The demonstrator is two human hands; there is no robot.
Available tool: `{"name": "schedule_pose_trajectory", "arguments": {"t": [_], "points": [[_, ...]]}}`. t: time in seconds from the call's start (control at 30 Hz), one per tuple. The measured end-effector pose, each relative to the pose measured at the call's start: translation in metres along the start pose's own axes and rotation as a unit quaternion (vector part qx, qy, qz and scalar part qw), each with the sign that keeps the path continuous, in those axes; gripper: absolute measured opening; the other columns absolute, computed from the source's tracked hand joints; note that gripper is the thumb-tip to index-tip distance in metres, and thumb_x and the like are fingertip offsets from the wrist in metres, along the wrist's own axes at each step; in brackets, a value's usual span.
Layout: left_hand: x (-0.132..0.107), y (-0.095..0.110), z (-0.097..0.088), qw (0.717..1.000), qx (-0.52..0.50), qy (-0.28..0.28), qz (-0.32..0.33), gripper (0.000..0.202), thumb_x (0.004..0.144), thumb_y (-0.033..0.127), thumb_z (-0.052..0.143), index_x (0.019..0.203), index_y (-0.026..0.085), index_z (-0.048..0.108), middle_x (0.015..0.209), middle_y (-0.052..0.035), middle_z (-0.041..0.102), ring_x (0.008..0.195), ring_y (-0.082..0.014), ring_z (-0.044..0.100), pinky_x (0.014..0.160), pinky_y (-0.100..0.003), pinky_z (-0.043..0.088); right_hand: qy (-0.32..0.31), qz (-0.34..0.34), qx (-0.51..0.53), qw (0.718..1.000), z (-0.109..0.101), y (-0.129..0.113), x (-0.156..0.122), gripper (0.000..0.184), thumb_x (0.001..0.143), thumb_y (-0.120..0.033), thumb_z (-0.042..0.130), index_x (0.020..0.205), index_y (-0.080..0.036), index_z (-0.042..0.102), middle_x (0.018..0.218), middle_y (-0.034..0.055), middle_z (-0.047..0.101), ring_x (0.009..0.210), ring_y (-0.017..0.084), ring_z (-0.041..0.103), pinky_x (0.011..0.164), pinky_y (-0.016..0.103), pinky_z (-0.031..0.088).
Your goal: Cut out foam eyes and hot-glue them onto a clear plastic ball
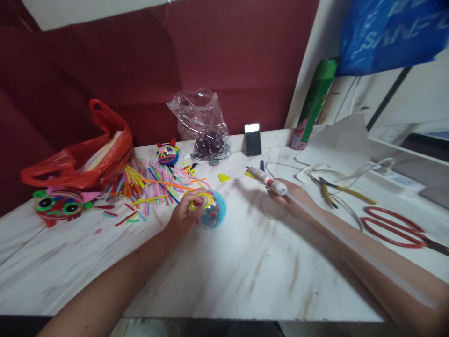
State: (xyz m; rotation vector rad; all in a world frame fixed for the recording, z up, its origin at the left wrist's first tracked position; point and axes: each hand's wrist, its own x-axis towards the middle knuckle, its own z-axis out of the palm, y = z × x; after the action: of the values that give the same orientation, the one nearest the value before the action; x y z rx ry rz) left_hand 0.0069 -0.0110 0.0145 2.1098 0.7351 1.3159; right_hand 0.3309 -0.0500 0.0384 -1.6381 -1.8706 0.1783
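Observation:
My left hand [185, 211] grips a clear round ball [212, 213] over the marble-patterned table. Bright blue fuzzy strands wrap the ball's right side, and yellow and pink pieces sit on its upper left near my fingers. In my right hand [289, 194] is a white glue gun [260, 175] with a small red light, its nozzle pointing up and left, away from the ball. A pale cord runs back along my right forearm. Between the two, a yellow cut piece [223, 177] lies flat on the table.
Loose coloured pipe cleaners [154, 182] spread at left, beside a red plastic bag [80, 159] and decorated faces [58, 206], [167, 153]. Behind stand a clear bag [206, 131] and a dark phone-like device [253, 140]. Pliers [329, 189], red-handled scissors [393, 227] and a green can [315, 100] are right.

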Motion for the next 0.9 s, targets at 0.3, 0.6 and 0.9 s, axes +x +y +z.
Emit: {"name": "schedule_pose_trajectory", "arguments": {"t": [0.3, 0.6, 0.9], "points": [[-0.001, -0.004, -0.002, 0.999, -0.015, 0.014, -0.045, 0.015, 0.085, 0.035, 0.061, 0.093, 0.024, 0.056, 0.124, -0.0098, 0.061, 0.113, -0.0274, 0.058, 0.067, -0.035, 0.055, -0.085, -0.013, -0.215, 0.973, 0.009, 0.044, 0.022, 0.015, 0.078, -0.023, 0.056, 0.089, -0.014, 0.062, 0.093, 0.0111, 0.062, 0.080, 0.020, 0.059, 0.069, 0.026, 0.041], [-0.002, -0.008, 0.001, 1.000, 0.008, 0.008, 0.007, 0.014, 0.087, 0.034, 0.059, 0.095, 0.023, 0.055, 0.121, -0.0112, 0.062, 0.114, -0.0268, 0.058, 0.083, -0.044, 0.052, -0.093, -0.050, -0.215, 0.971, -0.003, 0.044, 0.018, 0.031, 0.074, -0.033, 0.067, 0.100, -0.016, 0.067, 0.099, 0.0158, 0.066, 0.095, 0.032, 0.058, 0.080, 0.041, 0.045], [0.000, 0.004, -0.001, 0.999, 0.052, -0.002, 0.018, 0.015, 0.088, 0.034, 0.056, 0.094, 0.021, 0.053, 0.123, -0.0120, 0.060, 0.121, -0.0255, 0.053, 0.097, -0.047, 0.044, -0.093, -0.165, 0.163, 0.968, 0.070, -0.054, 0.001, 0.087, 0.070, -0.055, 0.072, 0.141, -0.019, 0.039, 0.139, 0.0187, 0.048, 0.128, 0.034, 0.046, 0.103, 0.052, 0.041]]}}
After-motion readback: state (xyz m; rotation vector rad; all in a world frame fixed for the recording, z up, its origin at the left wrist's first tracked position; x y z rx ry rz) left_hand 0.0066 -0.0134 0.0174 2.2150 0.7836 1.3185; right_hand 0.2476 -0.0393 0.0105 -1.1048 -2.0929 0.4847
